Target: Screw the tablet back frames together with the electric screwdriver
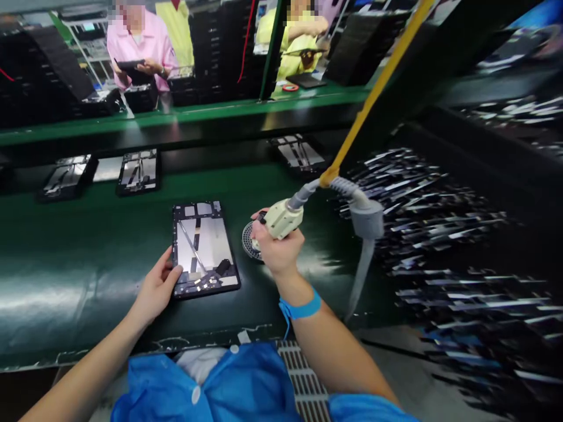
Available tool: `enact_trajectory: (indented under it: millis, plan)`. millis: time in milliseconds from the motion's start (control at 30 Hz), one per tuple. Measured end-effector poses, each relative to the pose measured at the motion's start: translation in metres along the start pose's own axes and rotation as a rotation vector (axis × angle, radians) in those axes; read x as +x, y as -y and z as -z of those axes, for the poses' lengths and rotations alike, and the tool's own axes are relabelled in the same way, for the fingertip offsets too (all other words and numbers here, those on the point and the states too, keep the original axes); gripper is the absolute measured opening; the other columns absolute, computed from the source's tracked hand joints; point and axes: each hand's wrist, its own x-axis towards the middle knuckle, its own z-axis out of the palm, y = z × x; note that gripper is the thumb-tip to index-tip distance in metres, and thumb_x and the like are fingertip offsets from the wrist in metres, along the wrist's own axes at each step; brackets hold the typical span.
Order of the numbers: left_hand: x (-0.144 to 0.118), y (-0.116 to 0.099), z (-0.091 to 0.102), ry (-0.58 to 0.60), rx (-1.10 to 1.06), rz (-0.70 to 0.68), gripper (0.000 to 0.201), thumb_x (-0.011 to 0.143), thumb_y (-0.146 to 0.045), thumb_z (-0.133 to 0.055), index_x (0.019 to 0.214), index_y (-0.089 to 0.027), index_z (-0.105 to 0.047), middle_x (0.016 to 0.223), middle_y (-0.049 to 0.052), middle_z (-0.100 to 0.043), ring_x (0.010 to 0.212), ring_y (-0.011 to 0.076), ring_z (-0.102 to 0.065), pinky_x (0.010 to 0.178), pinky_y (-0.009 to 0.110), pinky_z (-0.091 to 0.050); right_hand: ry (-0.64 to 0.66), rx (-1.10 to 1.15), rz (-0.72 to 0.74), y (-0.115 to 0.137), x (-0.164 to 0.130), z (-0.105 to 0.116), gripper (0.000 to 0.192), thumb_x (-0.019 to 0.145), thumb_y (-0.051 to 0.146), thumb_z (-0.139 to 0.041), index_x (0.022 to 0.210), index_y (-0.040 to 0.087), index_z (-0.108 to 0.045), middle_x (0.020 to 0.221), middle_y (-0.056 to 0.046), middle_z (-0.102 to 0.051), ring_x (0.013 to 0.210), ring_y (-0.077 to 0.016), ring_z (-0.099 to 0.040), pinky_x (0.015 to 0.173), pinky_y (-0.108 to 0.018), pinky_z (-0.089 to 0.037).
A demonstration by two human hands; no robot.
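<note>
An opened tablet point(206, 246), its inner side up, lies flat on the green work surface in front of me. My left hand point(159, 281) grips its lower left edge, thumb on top and fingers at the side. To the right of the tablet, my right hand point(281, 249) is wrapped round a cream-coloured corded electric screwdriver point(284, 218). The tool is tilted over a round grey dish with holes point(250, 241), partly hidden by the hand. Its tip is hidden too.
More opened tablets point(138, 171) lie along the far side of the green surface point(101, 234). A yellow strap point(378, 88) holds up the tool's grey cable point(363, 275). Racks of dark, blurred panels point(475, 299) stand at right. Two people point(141, 41) work across the bench.
</note>
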Motion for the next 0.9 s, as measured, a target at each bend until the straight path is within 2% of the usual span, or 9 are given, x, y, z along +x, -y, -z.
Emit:
enact_trajectory:
  millis: [100, 167, 200, 267, 367, 500, 733, 900]
  plan:
    - [-0.009, -0.010, 0.004, -0.021, 0.386, -0.428, 0.040, 0.095, -0.039, -0.068, 0.132, -0.022, -0.068, 0.122, 0.011, -0.068, 0.110, 0.0269, -0.066, 0.098, 0.045, -0.055, -0.003, 0.000, 0.000, 0.000, 0.000, 0.000, 0.020, 0.080, 0.031, -0.077, 0.095, 0.019, -0.072, 0.088, -0.007, -0.077, 0.084, -0.0239, -0.076, 0.079, -0.040, -0.065]
    - [-0.015, -0.015, -0.001, 0.054, 0.505, -0.696, 0.033, 0.095, -0.034, -0.071, 0.126, -0.022, -0.070, 0.126, 0.012, -0.068, 0.120, 0.0301, -0.062, 0.105, 0.049, -0.052, 0.004, 0.001, 0.013, 0.001, 0.000, 0.000, 0.020, 0.080, 0.031, -0.077, 0.095, 0.019, -0.072, 0.087, -0.007, -0.077, 0.083, -0.0236, -0.076, 0.079, -0.040, -0.065]
    - [-0.018, -0.016, -0.006, 0.105, 0.532, -0.785, 0.033, 0.095, -0.032, -0.071, 0.126, -0.022, -0.070, 0.124, 0.012, -0.069, 0.120, 0.0305, -0.061, 0.105, 0.050, -0.052, 0.007, 0.000, 0.022, 0.001, 0.000, 0.001, 0.020, 0.080, 0.030, -0.076, 0.095, 0.019, -0.072, 0.086, -0.006, -0.077, 0.083, -0.0233, -0.076, 0.079, -0.040, -0.065]
    - [-0.022, -0.016, -0.017, 0.167, 0.545, -0.879, 0.034, 0.096, -0.028, -0.071, 0.129, -0.022, -0.068, 0.120, 0.012, -0.071, 0.118, 0.0295, -0.062, 0.103, 0.050, -0.054, 0.009, -0.001, 0.035, 0.002, 0.001, 0.001, 0.020, 0.080, 0.029, -0.076, 0.096, 0.018, -0.072, 0.083, -0.006, -0.076, 0.080, -0.0228, -0.076, 0.079, -0.041, -0.065]
    - [-0.024, -0.014, -0.028, 0.156, 0.474, -0.908, 0.028, 0.098, -0.019, -0.066, 0.126, -0.022, -0.069, 0.115, 0.010, -0.073, 0.114, 0.0266, -0.065, 0.099, 0.046, -0.058, 0.006, 0.003, 0.034, 0.003, 0.001, 0.001, 0.021, 0.080, 0.029, -0.075, 0.097, 0.018, -0.071, 0.082, -0.005, -0.076, 0.076, -0.0224, -0.076, 0.078, -0.041, -0.065]
    - [-0.022, -0.014, -0.027, 0.176, 0.379, -0.917, 0.027, 0.099, -0.012, -0.060, 0.122, -0.022, -0.071, 0.113, 0.009, -0.074, 0.109, 0.0228, -0.067, 0.094, 0.041, -0.060, 0.007, -0.005, 0.018, 0.004, 0.002, 0.002, 0.020, 0.080, 0.030, -0.075, 0.096, 0.018, -0.071, 0.082, -0.005, -0.076, 0.076, -0.0225, -0.076, 0.078, -0.042, -0.066]
    - [-0.021, -0.021, -0.024, 0.243, 0.539, -0.997, 0.031, 0.097, -0.009, -0.060, 0.126, -0.018, -0.068, 0.114, 0.012, -0.072, 0.109, 0.0257, -0.065, 0.093, 0.044, -0.059, 0.015, -0.013, 0.024, 0.007, 0.000, 0.002, 0.018, 0.080, 0.029, -0.075, 0.093, 0.018, -0.071, 0.084, -0.007, -0.077, 0.077, -0.0227, -0.076, 0.078, -0.042, -0.066]
    - [-0.029, -0.019, -0.033, 0.182, 0.594, -0.942, 0.036, 0.098, -0.009, -0.054, 0.130, -0.020, -0.067, 0.111, 0.014, -0.071, 0.105, 0.0272, -0.066, 0.091, 0.046, -0.060, 0.011, -0.033, 0.010, 0.006, 0.001, 0.004, 0.019, 0.081, 0.031, -0.075, 0.093, 0.018, -0.070, 0.084, -0.007, -0.077, 0.076, -0.0227, -0.076, 0.078, -0.041, -0.066]
